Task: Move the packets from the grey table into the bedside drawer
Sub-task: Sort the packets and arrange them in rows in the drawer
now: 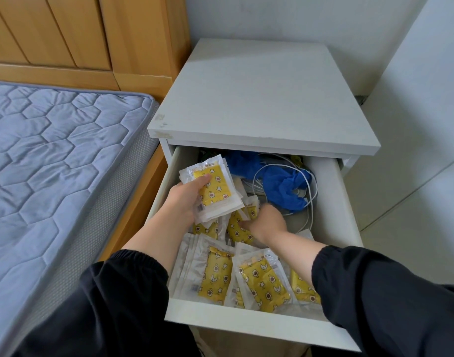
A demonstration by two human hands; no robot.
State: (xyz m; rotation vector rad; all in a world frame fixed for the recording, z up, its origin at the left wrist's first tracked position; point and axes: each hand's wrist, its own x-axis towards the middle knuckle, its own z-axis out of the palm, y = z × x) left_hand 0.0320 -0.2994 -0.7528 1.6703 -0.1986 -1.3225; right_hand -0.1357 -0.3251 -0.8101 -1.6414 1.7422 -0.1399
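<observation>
Left grip [186, 199]: grasping a held stack of packets [215, 186], thumb across the top yellow one, just above the drawer's left side.
Right grip [268, 222]: low in the middle of the drawer, fingertips among the loose packets [262, 282]; it is blurred, so I cannot tell whether it clasps one.
Drawer [246, 320]: pulled out from the white bedside cabinet [259, 99].
Loose packets: clear wrappers with yellow star-patterned inserts, lying overlapped across the drawer's front and middle.
Drawer rear: a crumpled blue cloth [280, 186] with a white cable [311, 199] looped around it.
Surroundings: a bed's quilted blue mattress [53, 150] left of the cabinet, against a wooden headboard [66, 34].
Arms: both in black sleeves [123, 305].
</observation>
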